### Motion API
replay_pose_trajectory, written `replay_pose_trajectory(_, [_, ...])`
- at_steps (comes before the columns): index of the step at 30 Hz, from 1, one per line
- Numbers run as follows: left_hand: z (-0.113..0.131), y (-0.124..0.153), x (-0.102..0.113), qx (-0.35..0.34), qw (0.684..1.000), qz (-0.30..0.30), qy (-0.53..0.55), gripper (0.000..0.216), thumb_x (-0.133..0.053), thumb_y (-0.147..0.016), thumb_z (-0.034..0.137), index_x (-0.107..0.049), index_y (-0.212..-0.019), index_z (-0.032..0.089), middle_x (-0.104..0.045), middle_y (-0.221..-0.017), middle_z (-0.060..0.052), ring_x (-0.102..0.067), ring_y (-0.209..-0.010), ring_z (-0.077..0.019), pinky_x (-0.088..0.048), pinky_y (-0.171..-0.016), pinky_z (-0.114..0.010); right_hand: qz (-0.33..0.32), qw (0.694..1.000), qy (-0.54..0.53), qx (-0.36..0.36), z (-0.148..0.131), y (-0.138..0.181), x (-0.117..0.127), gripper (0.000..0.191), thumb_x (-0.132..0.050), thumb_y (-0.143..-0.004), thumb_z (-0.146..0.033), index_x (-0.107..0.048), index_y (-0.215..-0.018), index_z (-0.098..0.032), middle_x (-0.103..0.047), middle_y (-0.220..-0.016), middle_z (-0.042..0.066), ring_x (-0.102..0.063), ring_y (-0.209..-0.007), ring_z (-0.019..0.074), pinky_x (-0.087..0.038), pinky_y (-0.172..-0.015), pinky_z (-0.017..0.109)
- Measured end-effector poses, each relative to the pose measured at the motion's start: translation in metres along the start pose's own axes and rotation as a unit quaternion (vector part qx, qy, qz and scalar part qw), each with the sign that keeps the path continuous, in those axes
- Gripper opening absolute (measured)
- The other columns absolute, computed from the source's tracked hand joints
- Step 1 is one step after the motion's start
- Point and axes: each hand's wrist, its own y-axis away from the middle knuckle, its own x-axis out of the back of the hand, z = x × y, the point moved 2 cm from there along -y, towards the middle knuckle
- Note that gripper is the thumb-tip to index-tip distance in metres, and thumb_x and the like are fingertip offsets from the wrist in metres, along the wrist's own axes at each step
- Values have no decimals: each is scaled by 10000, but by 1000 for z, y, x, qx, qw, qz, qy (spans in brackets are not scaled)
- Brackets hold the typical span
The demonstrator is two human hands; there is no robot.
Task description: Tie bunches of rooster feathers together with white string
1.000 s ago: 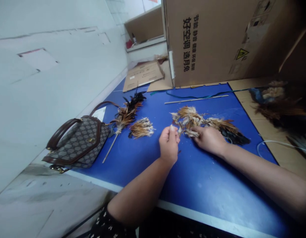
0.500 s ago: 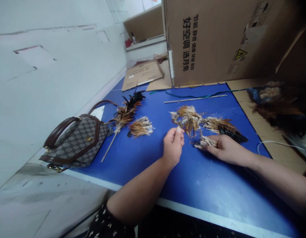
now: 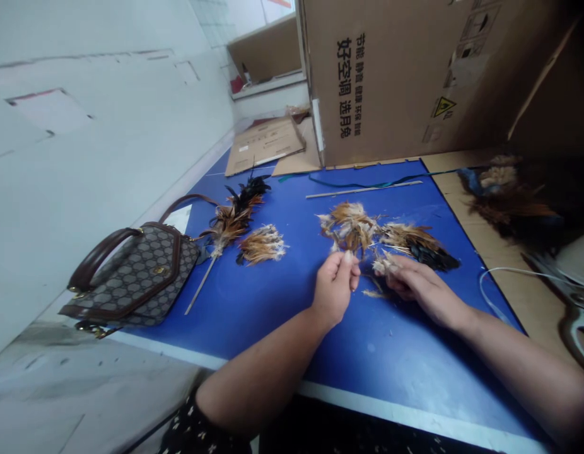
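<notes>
My right hand [image 3: 422, 287] is closed around a small bunch of pale feathers [image 3: 385, 263], whose fluffy ends stick out past the fingers. To its left, my left hand [image 3: 337, 284] makes a pinch, thumb against fingers; whatever lies in it is too small to make out. Beyond both hands lies a loose heap of brown and white feathers [image 3: 351, 221]. A pile of tan and black feathers [image 3: 422, 243] is behind my right hand. One thin tan feather [image 3: 373, 293] rests on the table between the hands.
Left on the blue table [image 3: 273, 309] are a feather bundle on a stick [image 3: 233, 217], another feather pile [image 3: 262, 244] and a patterned handbag [image 3: 140, 271]. A thin stick [image 3: 362, 190] and green ribbon [image 3: 339, 183] lie before a large carton [image 3: 396, 82]. Scissors [image 3: 580, 325] are at right.
My right hand has lifted and turned slightly with its feathers, moving nearer my left hand. A thin feather now shows on the table below it. The view has shifted a little.
</notes>
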Motion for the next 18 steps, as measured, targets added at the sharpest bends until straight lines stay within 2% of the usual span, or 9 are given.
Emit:
replay_pose_trajectory(3, [-1,3,-4,32,999,-13,39,523,-707,-923,682,-556,-909,182,-501,-704,47,-401,-524,-55,-297,-509,-214,3,1000,-19,-4,6,-1,-2,332,-629,-970,-534,-621,-892,-211,-499,-719,-22,-370,-595,129,-300,-510,272])
replay_pose_trajectory(7, [-1,11,-10,75,994,-35,66,558,-707,-900,723,-500,-911,205,-365,-654,89,-294,-505,-49,-224,-482,-198,12,1000,-7,20,4,0,-2,388,-664,-972,-565,-551,-821,-226,-420,-675,-43,-345,-590,128,-310,-519,271])
replay_pose_trajectory(13, [3,23,-17,57,996,-37,58,551,-669,-932,722,-441,-879,222,-349,-658,90,-313,-514,-55,-259,-485,-203,61,994,35,81,-9,2,-6,443,-686,-965,-647,-575,-841,-237,-445,-662,-39,-357,-581,135,-323,-525,282])
replay_pose_trajectory(16, [1,27,-19,36,997,-43,59,541,-765,-904,638,-411,-883,230,-367,-651,100,-346,-522,-53,-307,-507,-205,77,991,34,100,-4,1,-8,457,-673,-981,-645,-530,-817,-243,-434,-670,-39,-369,-590,139,-338,-530,281])
replay_pose_trajectory(18, [-4,28,-20,42,996,-38,66,529,-842,-860,572,-453,-955,227,-390,-657,111,-349,-510,-46,-314,-507,-205,82,992,17,98,1,1,-11,437,-647,-1004,-633,-519,-839,-249,-420,-674,-45,-362,-587,138,-341,-531,280])
